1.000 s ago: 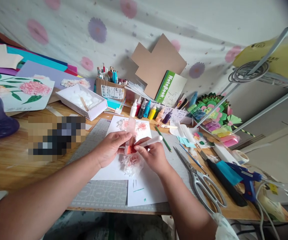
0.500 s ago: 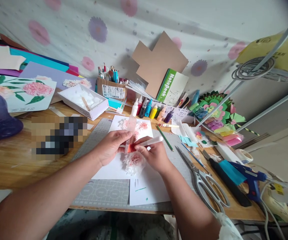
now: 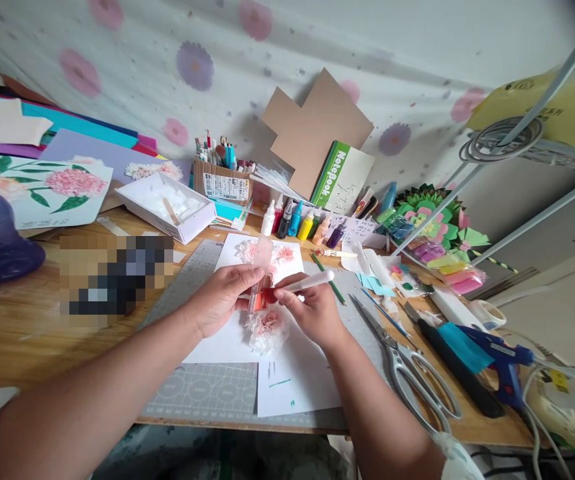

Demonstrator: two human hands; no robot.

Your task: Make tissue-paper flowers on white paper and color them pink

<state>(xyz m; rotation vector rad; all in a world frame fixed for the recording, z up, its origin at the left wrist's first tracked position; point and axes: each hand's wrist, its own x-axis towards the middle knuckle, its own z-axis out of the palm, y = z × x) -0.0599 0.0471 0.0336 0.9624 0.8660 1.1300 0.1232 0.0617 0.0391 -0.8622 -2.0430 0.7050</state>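
Over the middle of the work surface [image 3: 92, 360], both hands occupied. Left hand [image 3: 224, 297]: grip narrow, thumb above and fingers beneath, closed on a small clear case [image 3: 259, 293]; its frosted lid stands raised at the far side, orange-red colour inside. Right hand [image 3: 312, 310]: grip closed, thumb and fingertips pinching a white-handled brush [image 3: 310, 282] near its red head; handle slopes up to the right. Head is at the case's near right edge; contact with the colour cannot be told.

Case position: held just beyond a white-and-pink paper flower [image 3: 267, 327], which lies on white paper [image 3: 210, 347] over a gray cutting mat [image 3: 197, 387].

Writing: green-and-gray notebook [image 3: 342, 177] reads "NoteBook" down its green strip; pen marks on the cover, unclear. Cardboard box [image 3: 224, 180] carries a printed label, too small to read. Handwritten card [image 3: 362, 230] behind the paint bottles [image 3: 296, 219]: illegible.
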